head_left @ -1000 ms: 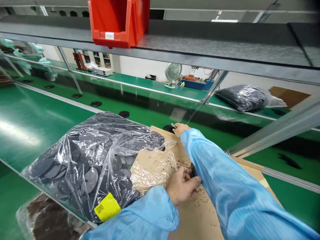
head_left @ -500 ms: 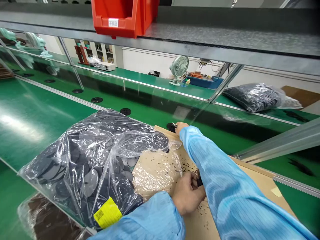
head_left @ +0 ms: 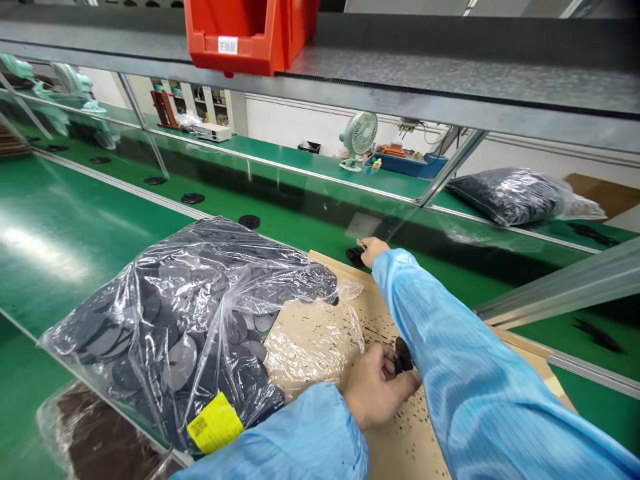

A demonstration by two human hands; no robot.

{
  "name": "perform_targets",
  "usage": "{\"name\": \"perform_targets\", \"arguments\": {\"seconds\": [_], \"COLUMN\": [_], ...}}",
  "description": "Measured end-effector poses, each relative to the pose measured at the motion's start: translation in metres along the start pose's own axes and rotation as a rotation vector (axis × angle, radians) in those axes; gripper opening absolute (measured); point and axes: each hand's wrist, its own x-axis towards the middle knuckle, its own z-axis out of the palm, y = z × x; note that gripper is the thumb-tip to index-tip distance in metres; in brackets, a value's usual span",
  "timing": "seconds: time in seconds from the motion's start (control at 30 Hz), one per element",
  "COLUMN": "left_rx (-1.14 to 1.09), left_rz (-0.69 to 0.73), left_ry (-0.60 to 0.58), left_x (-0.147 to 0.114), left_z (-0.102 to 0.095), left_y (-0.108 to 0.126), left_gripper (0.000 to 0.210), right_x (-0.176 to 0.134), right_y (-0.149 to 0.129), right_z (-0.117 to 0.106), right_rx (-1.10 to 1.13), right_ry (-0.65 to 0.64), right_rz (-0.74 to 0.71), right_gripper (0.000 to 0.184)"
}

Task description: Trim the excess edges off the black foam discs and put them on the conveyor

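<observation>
One bare left hand has its fingers closed on a small black piece over the speckled tan board, while the right hand, well apart and kinda far forward, pinches a little shiny metal tool right by a black disc on the green surface.

I can read one text: 不良品, printed in dark characters on the white label at the front of the red bin ahead of me. The yellow label on the bag bears a square code, but its fine print is too small for me to make out.
</observation>
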Motion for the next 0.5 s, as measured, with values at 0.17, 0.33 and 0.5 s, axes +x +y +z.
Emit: {"name": "perform_targets", "arguments": {"seconds": [0.17,0.33,0.5], "left_rx": [0.019,0.054,-0.026], "left_rz": [-0.092,-0.218,-0.166], "left_ry": [0.010,-0.024,-0.011], "left_x": [-0.003,-0.002,0.002], "left_z": [-0.002,-0.008,-0.007], "left_y": [0.007,0.012,0.007], "left_gripper": [0.048,0.061,0.068], "right_x": [-0.009,-0.019,-0.064], "right_y": [-0.007,-0.018,-0.014], "right_z": [0.008,-0.012,-0.061], "right_rx": [-0.088,-0.085,0.100], "right_ry": [-0.079,-0.031,0.104], "right_rz": [-0.008,0.020,0.177], "right_gripper": [0.027,0.038,0.034]}}
